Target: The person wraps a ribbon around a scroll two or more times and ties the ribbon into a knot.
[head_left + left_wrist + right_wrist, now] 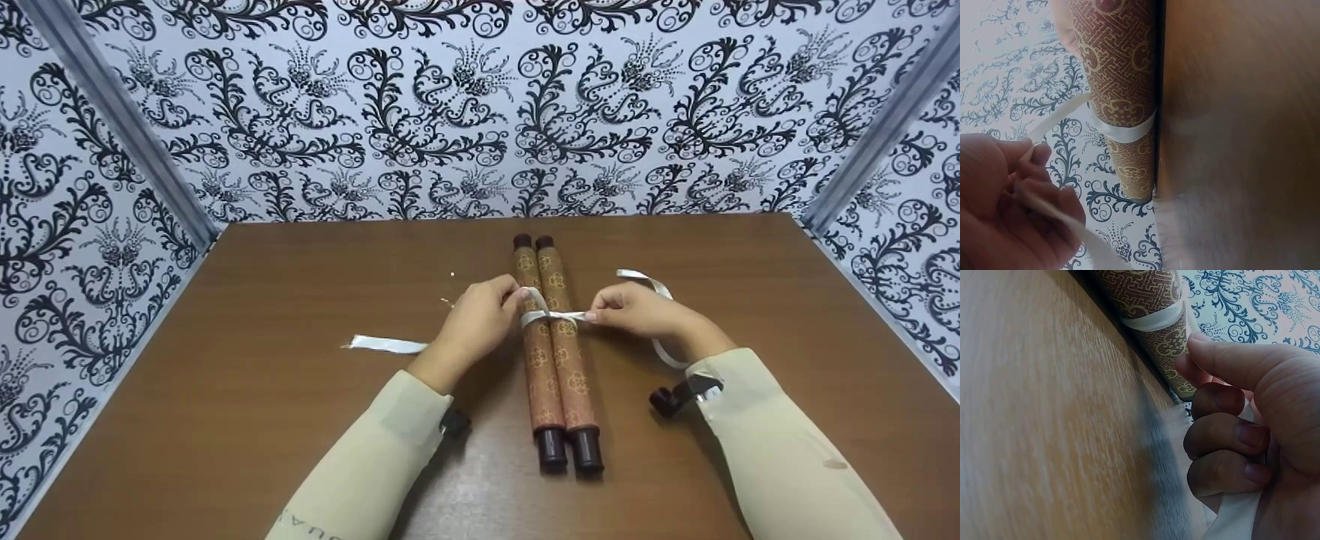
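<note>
Two brocade scroll rolls (545,360) with dark end knobs lie side by side on the table. A white ribbon (534,318) goes around both near their middle and crosses on top. My left hand (474,319) pinches one length of it just left of the rolls; its tail passes beneath the hand and out to the left. To the right, my right hand (637,309) pinches the other length, pulled out sideways from the crossing. In the right wrist view, the ribbon's tail (1235,517) runs through the curled fingers (1224,472) and hangs below.
The brown wooden table (262,292) is bounded by patterned black-and-white panels (480,112) at the back and sides. Small pale bits (452,274) lie left of the rolls. A black wrist device (679,397) sits at the right cuff.
</note>
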The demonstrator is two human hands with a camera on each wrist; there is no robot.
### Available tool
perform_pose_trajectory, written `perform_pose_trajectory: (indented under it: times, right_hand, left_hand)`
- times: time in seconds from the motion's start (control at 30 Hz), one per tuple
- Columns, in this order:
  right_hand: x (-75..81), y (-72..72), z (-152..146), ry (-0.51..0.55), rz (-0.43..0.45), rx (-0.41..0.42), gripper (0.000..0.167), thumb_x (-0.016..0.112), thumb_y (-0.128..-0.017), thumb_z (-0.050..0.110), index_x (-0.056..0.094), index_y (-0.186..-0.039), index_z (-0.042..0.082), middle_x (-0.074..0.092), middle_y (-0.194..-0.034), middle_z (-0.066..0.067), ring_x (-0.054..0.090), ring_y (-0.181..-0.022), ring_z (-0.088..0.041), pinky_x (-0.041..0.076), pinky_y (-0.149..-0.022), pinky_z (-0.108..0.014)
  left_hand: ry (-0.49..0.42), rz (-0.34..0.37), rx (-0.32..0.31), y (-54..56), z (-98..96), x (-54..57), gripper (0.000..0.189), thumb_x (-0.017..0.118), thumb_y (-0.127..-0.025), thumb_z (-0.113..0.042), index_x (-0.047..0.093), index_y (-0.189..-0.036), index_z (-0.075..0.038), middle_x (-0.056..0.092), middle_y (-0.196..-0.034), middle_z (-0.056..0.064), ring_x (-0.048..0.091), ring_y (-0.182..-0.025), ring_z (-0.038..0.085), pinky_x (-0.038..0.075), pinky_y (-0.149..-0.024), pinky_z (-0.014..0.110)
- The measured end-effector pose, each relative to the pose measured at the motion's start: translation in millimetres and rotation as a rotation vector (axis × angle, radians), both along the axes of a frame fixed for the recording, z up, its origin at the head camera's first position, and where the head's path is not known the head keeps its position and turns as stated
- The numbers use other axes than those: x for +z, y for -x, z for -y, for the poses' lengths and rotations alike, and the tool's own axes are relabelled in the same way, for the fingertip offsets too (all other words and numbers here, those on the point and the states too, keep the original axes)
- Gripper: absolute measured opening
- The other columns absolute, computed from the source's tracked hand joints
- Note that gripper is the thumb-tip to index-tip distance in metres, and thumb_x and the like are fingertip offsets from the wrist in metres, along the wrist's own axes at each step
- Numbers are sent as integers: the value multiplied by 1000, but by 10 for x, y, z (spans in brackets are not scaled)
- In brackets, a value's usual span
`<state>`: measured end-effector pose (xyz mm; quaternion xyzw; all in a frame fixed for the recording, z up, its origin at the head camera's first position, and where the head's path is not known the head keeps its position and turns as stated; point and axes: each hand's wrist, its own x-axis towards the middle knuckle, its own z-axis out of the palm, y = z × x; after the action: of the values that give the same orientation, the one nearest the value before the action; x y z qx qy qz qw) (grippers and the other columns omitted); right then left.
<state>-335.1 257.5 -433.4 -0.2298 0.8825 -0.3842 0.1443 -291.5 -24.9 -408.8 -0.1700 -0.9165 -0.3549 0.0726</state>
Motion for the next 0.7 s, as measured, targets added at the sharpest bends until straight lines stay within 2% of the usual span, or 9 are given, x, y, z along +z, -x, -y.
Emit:
perform_pose_trajectory:
  times: [0.17,0.33,0.47,0.57,0.63,0.7]
  right_hand:
    - [-9,9,-7,-9,-7,2,22,68,-99,18,70,-94,-3,57,-72,4,45,-61,-5,37,-57,-21]
    - [-24,11,-5,-1,-14,5,22,68,-99,17,70,-94,-5,56,-71,5,43,-60,-4,36,-56,-21]
    - [-18,-1,-5,0,-27,11,22,69,-99,18,70,-92,-2,53,-72,7,44,-65,-5,36,-59,-21]
    - [-17,-2,-12,-1,-41,23,21,69,-99,19,70,-90,0,52,-73,7,45,-69,-6,36,-62,-22]
    - [-21,5,-14,0,-50,31,21,69,-99,19,70,-90,0,52,-73,7,46,-70,-6,37,-62,-22]
    - [-29,12,-16,-5,-57,34,21,69,-99,19,70,-90,0,53,-73,8,46,-69,-6,37,-62,-22]
  left_hand:
    - [-4,-13,-48,0,-7,5,20,58,-107,-22,68,-97,-8,70,-90,7,63,-84,22,54,-79,42]
    - [1,-85,-92,4,-8,-6,13,59,-104,-7,71,-108,-4,74,-109,12,70,-103,27,56,-94,44]
    - [-10,-170,-91,5,-11,-27,21,58,-99,3,73,-111,-4,74,-112,11,71,-109,28,55,-98,42]
    - [-48,-234,-72,-1,-16,-31,22,60,-99,3,75,-113,-4,73,-110,10,71,-108,27,55,-98,40]
    - [-62,-270,-54,-7,-18,-29,18,61,-101,-3,75,-112,-5,72,-107,8,71,-105,26,56,-97,39]
    - [-63,-277,-35,-15,-20,-21,15,63,-103,-12,75,-110,-6,70,-104,7,70,-101,25,56,-94,39]
